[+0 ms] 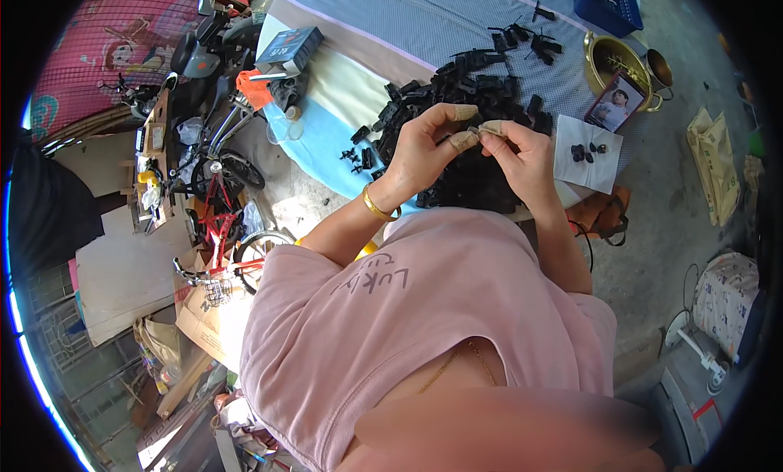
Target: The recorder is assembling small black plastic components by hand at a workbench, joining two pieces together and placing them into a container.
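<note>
Both my hands meet over a large pile of small black plastic parts [489, 88] on the cloth-covered table [367, 31]. My left hand [426, 148] has its thumb and forefinger bent toward each other, with tan tape or covers on the tips. My right hand [524, 155] pinches with thumb and forefinger right against the left thumb tip; its forefinger is covered in tan too. Whatever lies between the fingertips is too small or hidden to make out. To the right of my right hand, a white paper sheet [586, 174] carries several small dark pieces [579, 153].
A phone [615, 102] leans on a gold-coloured pot [589, 60] at the right, near a blue basket [608, 7]. On the table's left side are a dark blue box [290, 51] and a few loose black parts [361, 135]. Bicycles [218, 219] stand beyond the left edge.
</note>
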### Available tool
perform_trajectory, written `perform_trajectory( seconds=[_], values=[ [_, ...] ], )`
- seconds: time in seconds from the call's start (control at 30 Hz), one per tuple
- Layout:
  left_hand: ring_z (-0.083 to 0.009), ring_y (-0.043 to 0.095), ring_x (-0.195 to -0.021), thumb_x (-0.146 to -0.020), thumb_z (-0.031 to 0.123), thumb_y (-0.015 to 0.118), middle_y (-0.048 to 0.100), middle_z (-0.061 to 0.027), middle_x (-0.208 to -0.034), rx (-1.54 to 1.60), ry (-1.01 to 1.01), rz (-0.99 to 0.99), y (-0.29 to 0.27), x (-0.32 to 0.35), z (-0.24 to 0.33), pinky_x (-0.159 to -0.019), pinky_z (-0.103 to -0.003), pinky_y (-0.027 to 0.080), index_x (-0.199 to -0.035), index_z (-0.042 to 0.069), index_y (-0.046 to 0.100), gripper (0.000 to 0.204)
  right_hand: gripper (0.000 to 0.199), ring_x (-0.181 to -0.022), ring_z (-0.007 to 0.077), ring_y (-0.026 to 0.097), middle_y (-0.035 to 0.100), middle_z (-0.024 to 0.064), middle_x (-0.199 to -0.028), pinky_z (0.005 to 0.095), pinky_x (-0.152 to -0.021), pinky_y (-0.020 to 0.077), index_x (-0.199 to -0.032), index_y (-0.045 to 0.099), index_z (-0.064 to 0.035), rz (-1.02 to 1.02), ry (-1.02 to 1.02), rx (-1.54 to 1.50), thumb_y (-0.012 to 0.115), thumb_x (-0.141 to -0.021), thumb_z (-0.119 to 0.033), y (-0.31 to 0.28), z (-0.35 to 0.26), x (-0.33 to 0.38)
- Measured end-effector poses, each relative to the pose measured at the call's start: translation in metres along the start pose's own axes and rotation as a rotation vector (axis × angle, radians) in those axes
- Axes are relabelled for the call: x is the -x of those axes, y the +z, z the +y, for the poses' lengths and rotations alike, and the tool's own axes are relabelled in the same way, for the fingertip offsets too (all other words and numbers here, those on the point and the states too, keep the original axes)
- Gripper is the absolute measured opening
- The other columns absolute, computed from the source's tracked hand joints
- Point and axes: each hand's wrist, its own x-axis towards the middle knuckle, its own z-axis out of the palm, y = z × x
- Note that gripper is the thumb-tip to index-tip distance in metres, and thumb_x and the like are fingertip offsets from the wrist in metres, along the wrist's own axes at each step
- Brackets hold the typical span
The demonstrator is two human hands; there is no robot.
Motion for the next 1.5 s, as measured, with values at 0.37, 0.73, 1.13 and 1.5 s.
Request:
perform_trajectory(
  seconds=[0.37, 0.73, 1.13, 1.5],
  values=[
    [-0.02, 0.061, -0.078, -0.069, -0.004, 0.066, 0.061, -0.0116, -0.088, -0.591, 0.454, 0.04, -0.001, -0.006, 0.005, -0.068, -0.025, 0.049, -0.087, -0.002, 0.061, 0.019, 0.011, -0.046, 0.0002, 0.038, 0.056, -0.0007, -0.061, 0.0159, -0.04, 0.0279, -0.086, 0.062, -0.0006, -0.074, 0.22, -0.104, 0.057, -0.084, -0.01, 0.003, 0.021, 0.002],
    [-0.0105, 0.058, -0.085, -0.078, 0.002, 0.065, 0.06, -0.0067, -0.095, -0.133, -0.041, 0.043, 0.003, -0.007, -0.007, -0.076, -0.022, 0.049, -0.108, -0.005, 0.053, 0.033, 0.012, -0.06, 0.0035, 0.052, 0.058, -0.0004, -0.068, 0.0163, -0.053, 0.0391, -0.088, 0.06, 0.0005, -0.04, 0.098, -0.084, 0.057, -0.084, -0.011, -0.005, 0.018, 0.002],
    [-0.0094, 0.058, -0.086, -0.078, 0.002, 0.064, 0.061, -0.0067, -0.096, -0.172, -0.043, 0.046, 0.005, -0.002, 0.002, -0.077, -0.022, 0.048, -0.108, -0.003, 0.054, 0.032, 0.013, -0.06, 0.0042, 0.053, 0.059, 0.0005, -0.067, 0.0168, -0.055, 0.041, -0.09, 0.061, 0.0009, -0.044, 0.057, -0.028, 0.058, -0.084, -0.011, -0.003, 0.014, 0.001],
    [-0.0131, 0.06, -0.08, -0.076, 0.002, 0.066, 0.061, -0.0084, -0.094, 0.247, -0.294, -0.198, -0.007, -0.01, 0.012, -0.073, -0.024, 0.049, -0.106, -0.005, 0.055, 0.032, 0.02, -0.068, 0.0035, 0.054, 0.06, 0.0002, -0.079, 0.0164, -0.062, 0.0438, -0.1, 0.06, 0.0013, -0.153, -0.011, -0.226, 0.059, -0.08, -0.003, -0.016, 0.009, 0.0]
  ],
)
